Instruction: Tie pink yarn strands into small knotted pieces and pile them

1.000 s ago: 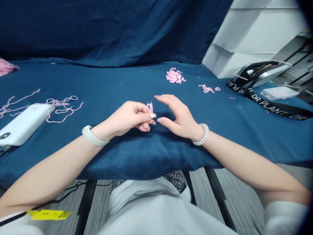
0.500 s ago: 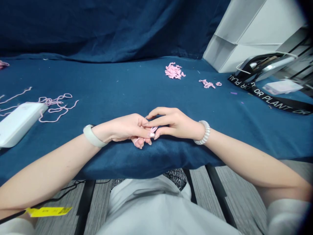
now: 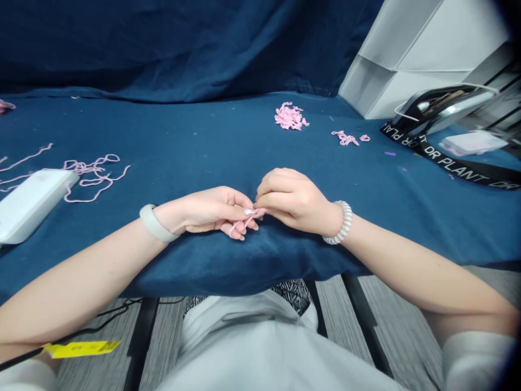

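Near the front edge of the blue-covered table, my left hand (image 3: 217,210) pinches a pink yarn strand (image 3: 233,229), part of which loops below its fingers. My right hand (image 3: 296,201) touches its fingertips to those of my left hand and pinches the same yarn where the hands meet. The yarn between the fingertips is small and partly hidden. A pale band is on my left wrist and a coiled band on my right.
Loose pink yarn (image 3: 95,172) lies at the left beside a white box-like device (image 3: 35,203). A pink yarn pile (image 3: 290,117) and small pink pieces (image 3: 345,138) lie farther back. At the right are a black lettered strap (image 3: 456,166) and white boxes (image 3: 407,65).
My right hand's fingers have drawn together into a pinch and moved slightly right of my left fingertips. The yarn loop below my left hand has shifted slightly.
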The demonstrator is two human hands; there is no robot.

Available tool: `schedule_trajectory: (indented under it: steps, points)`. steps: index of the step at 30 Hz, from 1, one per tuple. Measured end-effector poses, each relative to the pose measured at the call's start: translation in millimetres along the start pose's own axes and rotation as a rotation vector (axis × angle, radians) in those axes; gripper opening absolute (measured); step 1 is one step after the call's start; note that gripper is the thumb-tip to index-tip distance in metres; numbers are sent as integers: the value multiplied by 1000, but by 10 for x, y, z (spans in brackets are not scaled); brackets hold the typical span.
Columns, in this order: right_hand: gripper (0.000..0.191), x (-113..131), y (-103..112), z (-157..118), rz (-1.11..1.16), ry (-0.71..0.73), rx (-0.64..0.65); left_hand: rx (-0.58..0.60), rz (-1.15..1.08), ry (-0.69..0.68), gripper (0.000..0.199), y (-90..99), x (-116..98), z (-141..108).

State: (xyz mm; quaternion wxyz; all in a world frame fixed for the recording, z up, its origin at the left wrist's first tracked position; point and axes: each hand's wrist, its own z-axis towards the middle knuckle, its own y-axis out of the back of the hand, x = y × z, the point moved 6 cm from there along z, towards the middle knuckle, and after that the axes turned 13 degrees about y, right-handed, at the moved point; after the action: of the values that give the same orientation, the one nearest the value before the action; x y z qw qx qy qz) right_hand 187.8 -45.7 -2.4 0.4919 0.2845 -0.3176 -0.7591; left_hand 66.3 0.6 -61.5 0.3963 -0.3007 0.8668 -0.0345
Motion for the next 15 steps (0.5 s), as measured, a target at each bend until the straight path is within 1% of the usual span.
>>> schedule_trajectory:
  steps: [3,5,7,11,13,15]
  points:
    - [27,5,1,5,-112,13,85,24,-37,-14,16,-9,-16,-11]
    - [30,11,-1,8,-165,27,121,55,-30,-12,18,-28,-9,-12]
    - [31,29,3,14,-200,48,120,61,-10,-13,19,-36,6,-4]
    - [29,94,7,26,-231,114,85,21,38,-35,15,-33,28,23]
    - [29,106,5,25,-235,120,75,-17,107,-120,13,-41,-22,13]
    - [30,87,20,20,-222,89,45,-101,219,-256,11,-47,-115,-33]
